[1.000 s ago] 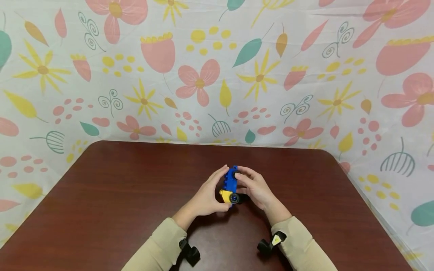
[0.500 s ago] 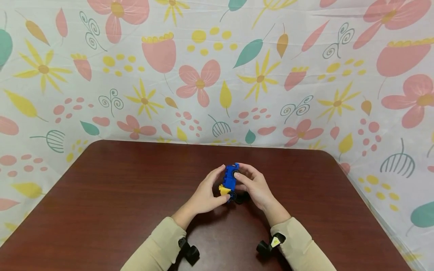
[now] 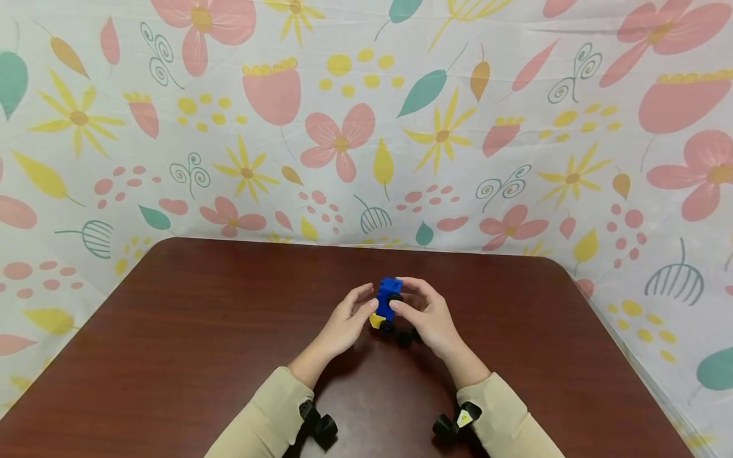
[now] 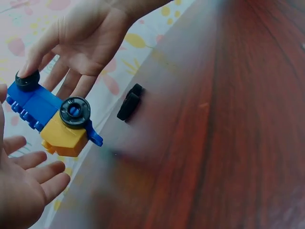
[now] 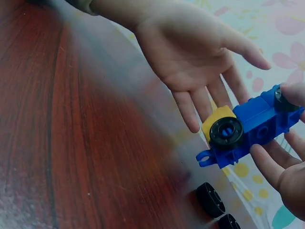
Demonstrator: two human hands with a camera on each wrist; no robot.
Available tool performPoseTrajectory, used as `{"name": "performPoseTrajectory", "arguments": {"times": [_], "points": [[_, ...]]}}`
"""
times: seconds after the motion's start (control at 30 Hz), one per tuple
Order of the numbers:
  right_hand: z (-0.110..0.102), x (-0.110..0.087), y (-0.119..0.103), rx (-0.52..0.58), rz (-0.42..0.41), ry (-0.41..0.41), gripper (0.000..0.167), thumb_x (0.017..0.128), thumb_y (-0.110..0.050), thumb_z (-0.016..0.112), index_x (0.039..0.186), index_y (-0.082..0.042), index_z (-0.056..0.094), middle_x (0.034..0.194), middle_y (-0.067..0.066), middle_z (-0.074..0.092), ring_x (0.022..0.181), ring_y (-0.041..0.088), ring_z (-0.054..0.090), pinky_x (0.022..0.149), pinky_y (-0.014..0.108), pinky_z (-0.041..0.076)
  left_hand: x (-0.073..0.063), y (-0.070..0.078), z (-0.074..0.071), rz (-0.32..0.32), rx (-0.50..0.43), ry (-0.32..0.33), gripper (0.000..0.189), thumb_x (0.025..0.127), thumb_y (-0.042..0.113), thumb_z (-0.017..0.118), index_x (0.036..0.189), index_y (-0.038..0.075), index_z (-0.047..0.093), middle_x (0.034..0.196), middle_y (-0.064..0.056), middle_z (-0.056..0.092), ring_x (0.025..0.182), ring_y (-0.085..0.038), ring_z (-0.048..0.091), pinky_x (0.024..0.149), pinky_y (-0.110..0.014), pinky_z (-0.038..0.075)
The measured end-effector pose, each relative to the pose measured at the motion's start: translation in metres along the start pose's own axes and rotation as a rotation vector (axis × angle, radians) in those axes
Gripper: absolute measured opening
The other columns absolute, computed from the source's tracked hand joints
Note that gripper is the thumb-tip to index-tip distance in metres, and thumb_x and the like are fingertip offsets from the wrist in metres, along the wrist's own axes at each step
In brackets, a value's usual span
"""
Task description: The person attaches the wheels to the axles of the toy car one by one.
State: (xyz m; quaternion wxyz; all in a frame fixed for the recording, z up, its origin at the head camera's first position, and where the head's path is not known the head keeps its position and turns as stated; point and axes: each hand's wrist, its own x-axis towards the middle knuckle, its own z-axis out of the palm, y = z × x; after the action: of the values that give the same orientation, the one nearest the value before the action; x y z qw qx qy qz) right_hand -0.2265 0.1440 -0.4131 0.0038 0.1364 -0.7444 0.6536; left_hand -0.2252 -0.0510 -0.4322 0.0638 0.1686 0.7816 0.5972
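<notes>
A blue toy car (image 3: pixel 387 294) made of building-block parts, with a yellow block (image 4: pixel 66 136) at one end, is held above the table in the head view. Black wheels sit on its side, one near the yellow end (image 5: pixel 227 133) and one under my right thumb. My right hand (image 3: pixel 432 321) grips the car, thumb pressed on that wheel and fingers behind the blue body. Beside the car on the left is my left hand (image 3: pixel 342 326), palm turned toward it with fingers spread and loose. In both wrist views, these left fingers do not curl round it.
Two loose black wheels (image 5: pixel 210 199) are on the dark wooden table (image 3: pixel 200 331), just below my right hand. Small black cameras are strapped to both wrists, such as the left wrist camera (image 3: pixel 325 432). A flower-printed cloth (image 3: pixel 366 127) hangs behind the table.
My left hand, earlier spanning the car with fingertips at its top and thumb near its yellow end, has loosened and its thumb has moved up. The car has tilted in my right hand.
</notes>
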Motion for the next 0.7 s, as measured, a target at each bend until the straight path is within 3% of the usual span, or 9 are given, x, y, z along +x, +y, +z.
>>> {"name": "performPoseTrajectory", "arguments": {"times": [0.3,0.37,0.53,0.7], "points": [[0.004,-0.003,-0.005,-0.058,-0.159,-0.064,0.045,0.086,-0.005,0.067,0.128,-0.006,0.053,0.138,0.016,0.048,0.115,0.023,0.058,0.088,0.022,0.051,0.001,0.001,-0.002,-0.133,-0.158,0.008,0.066,0.097,0.046,0.045,0.147,0.005,0.031,0.145,-0.020,0.040,0.129,-0.036,0.045,0.100,-0.050,0.044],[0.007,-0.005,-0.013,-0.098,-0.194,-0.071,0.045,0.085,-0.001,0.067,0.127,-0.003,0.053,0.137,0.019,0.047,0.114,0.030,0.057,0.090,0.027,0.052,0.002,0.001,-0.002,-0.165,-0.202,0.007,0.068,0.096,0.048,0.046,0.146,0.005,0.031,0.144,-0.021,0.040,0.126,-0.037,0.048,0.099,-0.049,0.044],[0.015,-0.012,-0.035,-0.167,-0.248,-0.098,0.043,0.081,0.006,0.068,0.122,0.006,0.054,0.131,0.023,0.049,0.107,0.040,0.058,0.089,0.055,0.049,0.003,0.002,-0.003,-0.219,-0.308,-0.010,0.069,0.095,0.047,0.047,0.145,0.001,0.030,0.138,-0.024,0.045,0.118,-0.037,0.055,0.098,-0.048,0.046],[0.018,-0.016,-0.040,-0.214,-0.298,-0.127,0.038,0.080,0.007,0.068,0.116,0.006,0.056,0.130,0.023,0.049,0.106,0.036,0.059,0.087,0.057,0.049,0.003,0.001,-0.004,-0.247,-0.368,-0.034,0.071,0.095,0.044,0.048,0.145,-0.001,0.028,0.133,-0.025,0.048,0.113,-0.034,0.058,0.096,-0.048,0.047]]}}
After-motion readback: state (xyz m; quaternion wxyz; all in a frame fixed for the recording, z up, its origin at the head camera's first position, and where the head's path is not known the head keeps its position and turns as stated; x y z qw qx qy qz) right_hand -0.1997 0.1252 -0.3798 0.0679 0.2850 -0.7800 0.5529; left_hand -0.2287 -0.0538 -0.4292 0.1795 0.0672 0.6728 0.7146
